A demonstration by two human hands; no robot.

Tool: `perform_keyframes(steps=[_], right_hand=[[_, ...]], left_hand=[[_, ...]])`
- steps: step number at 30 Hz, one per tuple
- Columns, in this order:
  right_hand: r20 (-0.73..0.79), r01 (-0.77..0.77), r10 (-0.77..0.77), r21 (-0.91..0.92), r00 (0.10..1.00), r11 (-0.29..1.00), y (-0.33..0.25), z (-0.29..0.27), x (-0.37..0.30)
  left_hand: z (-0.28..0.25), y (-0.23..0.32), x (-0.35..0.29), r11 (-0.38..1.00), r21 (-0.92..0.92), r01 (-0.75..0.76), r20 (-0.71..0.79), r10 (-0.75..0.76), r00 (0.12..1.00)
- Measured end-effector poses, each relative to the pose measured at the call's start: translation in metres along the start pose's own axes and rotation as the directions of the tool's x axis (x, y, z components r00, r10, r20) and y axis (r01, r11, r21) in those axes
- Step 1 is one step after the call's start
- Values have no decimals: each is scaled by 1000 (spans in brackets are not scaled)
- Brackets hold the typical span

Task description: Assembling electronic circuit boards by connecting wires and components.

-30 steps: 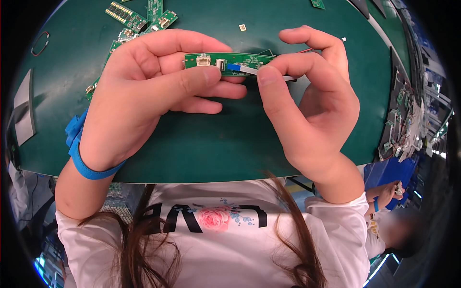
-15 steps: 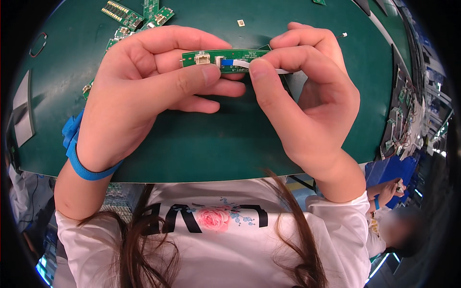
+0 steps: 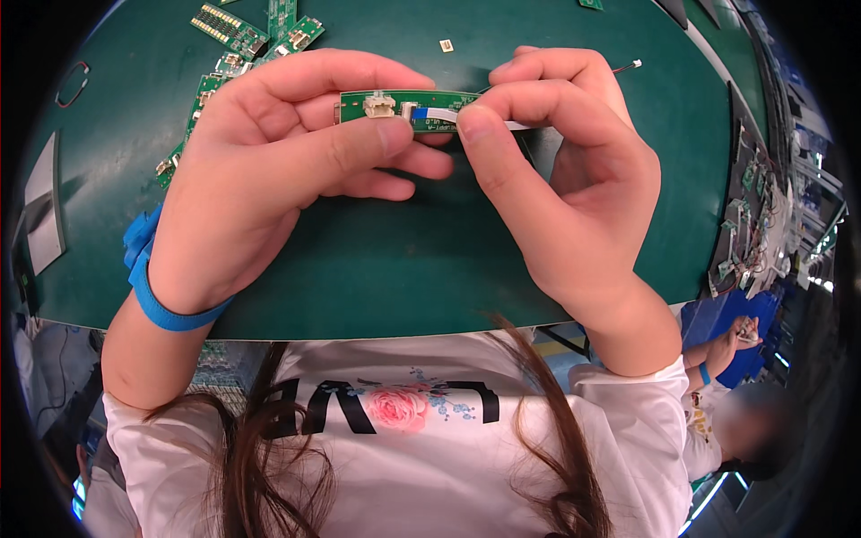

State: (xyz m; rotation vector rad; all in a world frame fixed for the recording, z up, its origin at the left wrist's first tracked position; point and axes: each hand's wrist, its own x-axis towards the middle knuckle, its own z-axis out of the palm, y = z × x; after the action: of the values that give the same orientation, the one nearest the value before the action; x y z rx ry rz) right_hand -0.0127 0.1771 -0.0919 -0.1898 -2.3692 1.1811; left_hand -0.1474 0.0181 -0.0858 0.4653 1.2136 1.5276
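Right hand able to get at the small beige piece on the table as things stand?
Probably not without letting go: the right hand pinches the white ribbon cable. Once free, likely yes: the beige piece lies uncovered on the table, a little beyond the green circuit board.

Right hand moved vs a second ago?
Yes: the right hand has shifted slightly left, toward the left hand, judged against the small tan part on the green table.
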Motion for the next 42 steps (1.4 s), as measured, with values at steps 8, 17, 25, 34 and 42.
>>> perform_keyframes(steps=[8,17,25,34,42], right_hand=[[14,-12,12,-14,1000,1000,1,1,-1],[8,-4,5,-46,1000,999,-8,0,0],[-447,-670,541,-203,712,714,22,-65,30],[-296,-516,430,-352,853,781,47,-34,42],[-101,276,-276,-13,956,961,-7,-16,25]], left_hand=[[4,-6,4,998,-31,-46,-51,44,998],[11,-3,3,972,153,-178,-125,198,972],[7,-3,6,958,205,-202,-275,254,927],[5,3,5,943,210,-258,-180,297,938],[-5,-3,9,728,467,-503,-156,627,763]])
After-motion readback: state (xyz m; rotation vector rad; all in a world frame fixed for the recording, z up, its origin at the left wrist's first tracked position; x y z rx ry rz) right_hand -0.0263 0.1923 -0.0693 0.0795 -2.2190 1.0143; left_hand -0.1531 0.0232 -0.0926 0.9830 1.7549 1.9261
